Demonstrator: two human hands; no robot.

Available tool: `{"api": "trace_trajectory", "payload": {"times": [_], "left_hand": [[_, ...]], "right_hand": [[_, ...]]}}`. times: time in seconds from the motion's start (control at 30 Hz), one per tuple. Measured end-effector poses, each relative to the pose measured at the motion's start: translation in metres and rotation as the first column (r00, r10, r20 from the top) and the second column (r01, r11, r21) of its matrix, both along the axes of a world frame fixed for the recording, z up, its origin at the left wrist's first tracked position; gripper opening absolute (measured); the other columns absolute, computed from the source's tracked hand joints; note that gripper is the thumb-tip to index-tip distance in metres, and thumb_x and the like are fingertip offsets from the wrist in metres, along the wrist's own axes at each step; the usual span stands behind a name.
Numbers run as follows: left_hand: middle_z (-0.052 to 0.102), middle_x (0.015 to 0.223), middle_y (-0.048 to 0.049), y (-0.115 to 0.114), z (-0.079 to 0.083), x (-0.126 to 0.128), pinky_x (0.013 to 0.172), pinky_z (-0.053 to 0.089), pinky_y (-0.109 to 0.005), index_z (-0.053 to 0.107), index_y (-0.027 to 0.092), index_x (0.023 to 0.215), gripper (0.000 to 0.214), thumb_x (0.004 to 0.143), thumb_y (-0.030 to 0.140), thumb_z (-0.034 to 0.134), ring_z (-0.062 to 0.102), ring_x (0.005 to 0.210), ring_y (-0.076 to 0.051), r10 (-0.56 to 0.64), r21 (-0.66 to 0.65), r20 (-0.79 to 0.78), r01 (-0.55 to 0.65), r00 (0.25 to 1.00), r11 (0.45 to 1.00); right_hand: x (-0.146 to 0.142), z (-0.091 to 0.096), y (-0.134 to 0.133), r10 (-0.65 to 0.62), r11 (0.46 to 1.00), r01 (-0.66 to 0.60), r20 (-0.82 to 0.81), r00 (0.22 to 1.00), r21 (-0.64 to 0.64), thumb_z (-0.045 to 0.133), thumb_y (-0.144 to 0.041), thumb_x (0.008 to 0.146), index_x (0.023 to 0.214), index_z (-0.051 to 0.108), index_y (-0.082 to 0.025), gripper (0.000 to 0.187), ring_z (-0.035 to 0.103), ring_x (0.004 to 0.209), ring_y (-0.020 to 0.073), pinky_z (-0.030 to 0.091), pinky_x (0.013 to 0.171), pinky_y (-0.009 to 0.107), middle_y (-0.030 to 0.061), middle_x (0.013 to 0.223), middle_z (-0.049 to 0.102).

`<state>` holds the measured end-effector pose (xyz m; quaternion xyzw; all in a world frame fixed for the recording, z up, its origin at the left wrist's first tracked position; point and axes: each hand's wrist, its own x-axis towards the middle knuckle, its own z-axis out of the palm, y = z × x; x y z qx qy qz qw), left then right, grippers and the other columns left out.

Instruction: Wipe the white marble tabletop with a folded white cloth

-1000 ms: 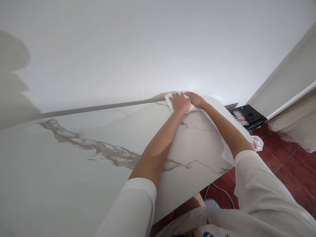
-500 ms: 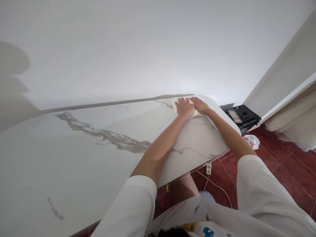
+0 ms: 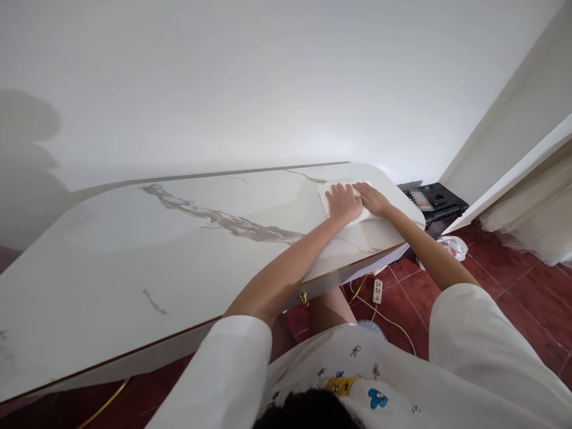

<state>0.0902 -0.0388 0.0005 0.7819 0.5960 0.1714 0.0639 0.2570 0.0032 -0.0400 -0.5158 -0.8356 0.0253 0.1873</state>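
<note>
White cloth (image 3: 364, 215) is flat on the marbled desk (image 3: 201, 280), toward its right end. Left hand (image 3: 344, 204) lies palm-down on it, fingers slightly spread; right hand (image 3: 374, 201) is palm-down just beside, fingers extended and close together. Gold-coloured knob (image 3: 304, 298) at desk front. Black case (image 3: 443, 200) past the right end. Red tiled floor (image 3: 518, 289) has a power strip (image 3: 378, 291) and white bundle (image 3: 454, 246), probably a bag.
</note>
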Motion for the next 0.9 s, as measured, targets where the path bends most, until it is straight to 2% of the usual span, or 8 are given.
{"api": "trace_trajectory", "payload": {"times": [0.23,0.4,0.6,0.73,0.9], "left_hand": [[0.047,0.147,-0.0167,-0.038,0.002,-0.002,0.11,0.03,-0.049,0.048,0.018,0.138,0.045,0.098,0.033,0.032,0.036,0.138,-0.033,-0.047,-0.009,-0.016,0.047,0.999,0.999],[0.043,0.151,-0.0171,-0.063,0.004,-0.004,0.113,0.029,-0.05,0.045,0.015,0.142,0.05,0.098,0.034,0.031,0.033,0.142,-0.034,-0.066,-0.017,-0.044,0.065,0.997,0.998],[0.037,0.156,-0.0191,-0.09,0.007,-0.002,0.115,0.027,-0.053,0.039,0.013,0.148,0.055,0.098,0.035,0.03,0.027,0.147,-0.036,-0.1,-0.054,-0.077,0.096,0.992,0.994],[0.035,0.157,-0.0215,-0.099,0.004,0.009,0.116,0.026,-0.055,0.037,0.009,0.149,0.057,0.098,0.035,0.031,0.027,0.147,-0.037,-0.107,-0.049,-0.073,0.103,0.992,0.993],[0.037,0.156,-0.0211,-0.097,0.001,0.034,0.117,0.025,-0.055,0.039,0.01,0.149,0.058,0.099,0.038,0.031,0.027,0.147,-0.037,-0.131,-0.033,-0.051,0.129,0.99,0.991]], "right_hand": [[0.0,0.001,-0.046,-0.041,0.999,0.041,0.028,0.999,0.003,0.021,-0.048,0.103,0.152,0.043,-0.018,0.062,0.03,0.15,0.03,0.024,0.124,0.057,0.0087,0.156,0.044],[0.0,-0.001,-0.074,-0.061,0.998,0.061,0.036,0.997,0.014,0.02,-0.049,0.103,0.152,0.042,-0.021,0.061,0.03,0.15,0.0284,0.025,0.124,0.055,0.0068,0.157,0.044],[0.007,-0.002,-0.103,-0.043,0.999,0.042,0.049,0.998,0.022,0.02,-0.047,0.103,0.153,0.04,-0.019,0.061,0.03,0.15,0.0283,0.025,0.125,0.055,0.0083,0.157,0.043],[0.018,-0.003,-0.113,-0.033,0.999,0.033,0.038,0.999,0.024,0.022,-0.044,0.103,0.153,0.04,-0.021,0.058,0.03,0.15,0.0277,0.026,0.124,0.056,0.0074,0.156,0.044],[0.045,-0.003,-0.116,-0.068,0.998,0.068,0.027,0.997,0.02,0.024,-0.041,0.102,0.152,0.042,-0.021,0.057,0.033,0.149,0.0268,0.026,0.124,0.056,0.0079,0.156,0.044]]}}
